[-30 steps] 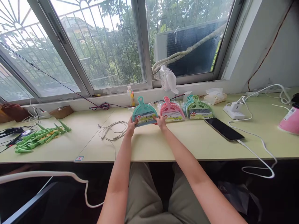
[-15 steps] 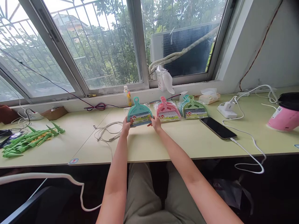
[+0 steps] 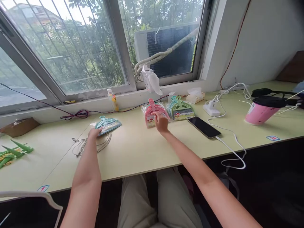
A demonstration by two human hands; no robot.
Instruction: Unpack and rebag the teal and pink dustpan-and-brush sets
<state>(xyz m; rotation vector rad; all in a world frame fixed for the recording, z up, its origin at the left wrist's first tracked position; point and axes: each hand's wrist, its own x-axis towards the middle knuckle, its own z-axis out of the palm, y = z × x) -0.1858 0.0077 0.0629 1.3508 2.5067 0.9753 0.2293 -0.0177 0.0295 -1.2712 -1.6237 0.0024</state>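
Observation:
My left hand [image 3: 94,132] is closed on the left edge of a blue dustpan-and-brush set [image 3: 108,125] in clear wrapping. The set is tilted, beside and partly over a coiled pale cable [image 3: 103,144]. My right hand [image 3: 161,123] reaches over a wrapped pink dustpan-and-brush set [image 3: 152,109]. Its index finger stretches across the front of the set, and the other fingers curl, partly hidden. Right beside the pink set lie green dustpan-and-brush sets [image 3: 182,109], with blue ones [image 3: 173,100] behind them.
A black phone [image 3: 204,127] on a white charging cable lies at right, near a power strip [image 3: 211,109] and a pink cup [image 3: 262,110]. A tissue pack [image 3: 195,95] and a juice bottle [image 3: 112,99] stand along the window. Green pointed objects [image 3: 16,152] lie at far left.
My left hand has carried the blue set leftward to the coiled cable. My right hand has let go of it and moved onto the pink set. The view has turned right.

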